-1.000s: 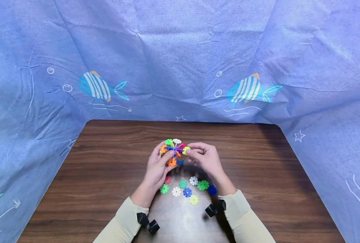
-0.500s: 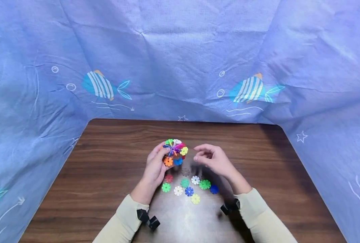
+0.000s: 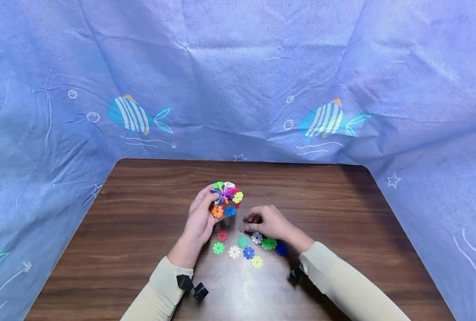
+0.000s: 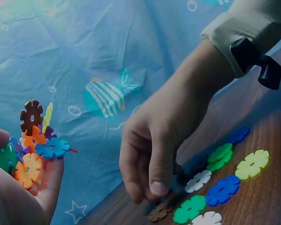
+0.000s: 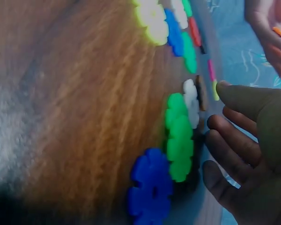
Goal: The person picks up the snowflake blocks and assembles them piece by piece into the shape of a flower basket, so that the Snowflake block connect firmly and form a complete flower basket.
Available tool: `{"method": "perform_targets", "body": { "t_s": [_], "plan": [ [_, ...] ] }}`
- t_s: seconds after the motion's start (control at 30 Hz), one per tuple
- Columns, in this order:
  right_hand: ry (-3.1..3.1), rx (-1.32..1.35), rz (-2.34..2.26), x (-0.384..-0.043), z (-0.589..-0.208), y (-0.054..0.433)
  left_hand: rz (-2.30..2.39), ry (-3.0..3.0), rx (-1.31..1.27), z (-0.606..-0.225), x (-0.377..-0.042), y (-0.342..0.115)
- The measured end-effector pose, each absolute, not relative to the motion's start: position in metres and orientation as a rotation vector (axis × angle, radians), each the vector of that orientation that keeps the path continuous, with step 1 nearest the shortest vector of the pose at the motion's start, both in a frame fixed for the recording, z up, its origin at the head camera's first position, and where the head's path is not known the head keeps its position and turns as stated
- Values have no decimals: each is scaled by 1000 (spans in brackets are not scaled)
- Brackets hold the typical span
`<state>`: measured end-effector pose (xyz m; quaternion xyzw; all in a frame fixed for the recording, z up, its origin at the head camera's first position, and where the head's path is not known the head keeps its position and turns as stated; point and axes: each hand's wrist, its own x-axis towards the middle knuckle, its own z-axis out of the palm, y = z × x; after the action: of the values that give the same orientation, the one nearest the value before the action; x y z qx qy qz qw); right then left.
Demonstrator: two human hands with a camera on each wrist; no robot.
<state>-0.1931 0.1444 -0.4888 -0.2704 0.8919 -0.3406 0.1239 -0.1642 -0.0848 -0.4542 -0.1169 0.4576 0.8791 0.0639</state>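
My left hand [image 3: 199,218] grips a cluster of interlocked plastic snowflake discs [image 3: 223,196], raised above the table. It mixes orange, blue, purple, pink, yellow, green and white pieces, and a brown disc [image 4: 31,117] shows on it in the left wrist view. My right hand [image 3: 271,223] is low over the table, thumb and fingers spread apart, fingertips right at a loose brown snowflake disc [image 3: 242,228]. In the right wrist view that brown disc stands edge-on to the camera by the thumb tip. Beside it lies a white disc [image 3: 256,238].
More loose discs lie toward the person: red [image 3: 222,236], green [image 3: 218,248], white [image 3: 234,252], blue [image 3: 249,253], yellow [image 3: 257,262] and overlapping green ones [image 3: 269,244]. A dark blue disc [image 3: 281,249] is under the right forearm. A blue fish-print cloth [image 3: 238,89] hangs behind the wooden table [image 3: 141,187].
My right hand let go of the yellow disc, which stays on the cluster, drew back, then came down to the loose brown disc. The left hand still holds the cluster, shifted slightly left.
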Motion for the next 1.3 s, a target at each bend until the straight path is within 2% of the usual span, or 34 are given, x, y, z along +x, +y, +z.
{"method": "perform_targets", "body": {
  "t_s": [0.37, 0.67, 1.03, 1.3],
  "plan": [
    [2686, -930, -887, -197, -500, 141, 2641, 1368, -333, -449, -162, -87],
    [2681, -847, -888, -198, -498, 139, 2617, 1396, -287, -452, -163, -85],
    [2674, -671, -1253, -209, -488, 146, 2588, 1376, -239, -457, -163, -81],
    [2575, -443, -1925, -208, -457, 147, 2568, 1391, -193, -461, -162, -76]
  ]
}}
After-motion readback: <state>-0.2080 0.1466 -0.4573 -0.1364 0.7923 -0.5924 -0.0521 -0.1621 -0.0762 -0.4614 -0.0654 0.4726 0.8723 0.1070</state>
